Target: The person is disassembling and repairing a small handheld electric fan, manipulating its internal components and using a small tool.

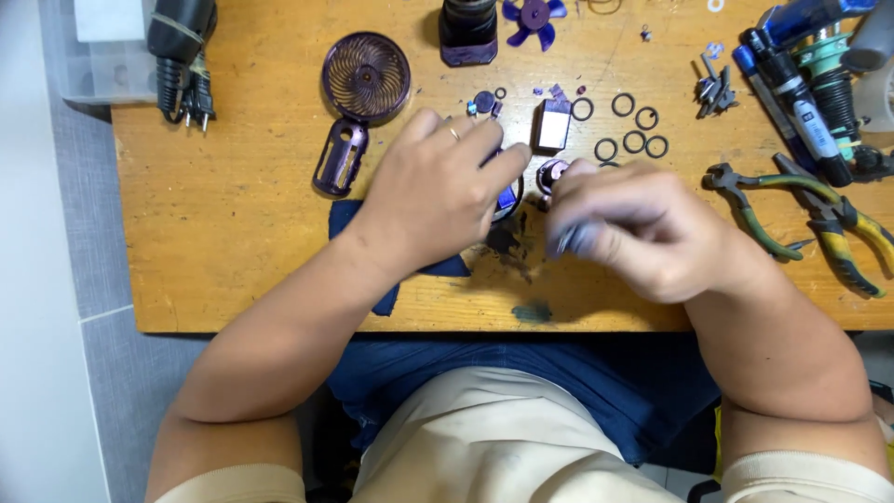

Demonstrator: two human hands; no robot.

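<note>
Purple round fan grille [366, 76] beside a purple handle shell [341, 156]. Purple fan blade [533, 19] at the wooden table's [233, 233] far edge. Black rubber rings [633, 126] scattered right of centre. Pliers [792, 210] near markers [792, 102]. Black power plug [182, 56] far left.
</note>
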